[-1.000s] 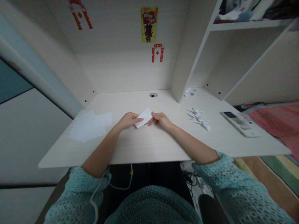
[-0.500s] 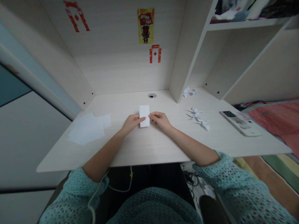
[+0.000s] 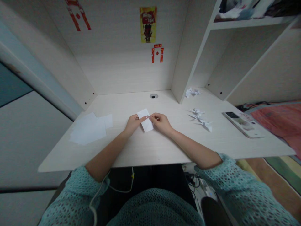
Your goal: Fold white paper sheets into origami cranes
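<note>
A small white folded paper [image 3: 147, 125] is held between my two hands above the middle of the desk, tilted with its top leaning left. My left hand [image 3: 134, 123] is closed on its left side, thumb across the front and fingers behind. At its right edge, my right hand [image 3: 161, 121] pinches the paper between thumb and forefinger. The back of the paper and the fingertips behind it are hidden.
Loose white paper sheets [image 3: 90, 128] lie at the left of the desk [image 3: 131, 153]. Several folded paper figures [image 3: 198, 116] lie to the right, more paper figures [image 3: 192, 92] behind them by the upright divider [image 3: 188, 62]. A phone-shaped white object [image 3: 243, 125] lies at the far right.
The paper has turned from upright to a slant, its top edge now to the left and its bottom to the right. Both hands stay in nearly the same place.
</note>
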The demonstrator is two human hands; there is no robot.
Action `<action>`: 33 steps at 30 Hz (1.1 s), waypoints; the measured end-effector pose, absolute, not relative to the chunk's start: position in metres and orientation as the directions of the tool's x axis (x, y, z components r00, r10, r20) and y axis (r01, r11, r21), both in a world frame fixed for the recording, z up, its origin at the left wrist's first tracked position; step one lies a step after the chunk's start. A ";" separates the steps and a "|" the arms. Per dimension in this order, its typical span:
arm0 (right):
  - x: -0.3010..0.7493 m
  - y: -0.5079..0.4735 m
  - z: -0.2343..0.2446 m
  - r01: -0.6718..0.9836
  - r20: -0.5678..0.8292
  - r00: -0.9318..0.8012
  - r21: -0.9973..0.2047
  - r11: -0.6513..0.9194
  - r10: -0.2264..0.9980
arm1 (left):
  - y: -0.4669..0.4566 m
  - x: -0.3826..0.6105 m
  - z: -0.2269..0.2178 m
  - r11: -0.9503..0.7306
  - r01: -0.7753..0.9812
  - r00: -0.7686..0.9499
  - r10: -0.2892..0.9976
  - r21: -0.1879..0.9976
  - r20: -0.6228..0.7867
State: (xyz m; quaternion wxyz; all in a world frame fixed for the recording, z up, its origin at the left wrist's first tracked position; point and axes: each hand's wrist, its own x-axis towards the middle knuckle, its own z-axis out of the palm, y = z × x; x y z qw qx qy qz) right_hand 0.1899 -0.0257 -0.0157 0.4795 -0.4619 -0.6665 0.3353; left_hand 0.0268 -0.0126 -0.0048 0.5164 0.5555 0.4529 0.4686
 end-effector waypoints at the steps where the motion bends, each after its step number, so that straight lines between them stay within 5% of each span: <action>1: 0.189 -0.026 -0.015 0.296 0.332 -0.108 -0.889 0.349 0.937 | -0.013 0.028 -0.006 -0.050 0.005 0.132 0.990 0.999 0.049; 13: 0.179 -0.020 -0.024 0.113 0.268 0.037 -0.958 0.263 0.963 | -0.018 0.039 -0.009 -0.073 -0.179 0.017 0.997 0.981 0.077; 26: 0.185 -0.025 -0.020 0.418 0.320 0.056 -0.868 0.269 0.946 | -0.022 0.041 -0.005 -0.048 -0.245 -0.054 0.998 0.968 0.036; 33: 0.183 -0.025 -0.019 0.372 0.311 -0.004 -0.882 0.290 0.950 | -0.019 0.040 -0.006 0.007 -0.273 -0.073 0.997 0.962 -0.028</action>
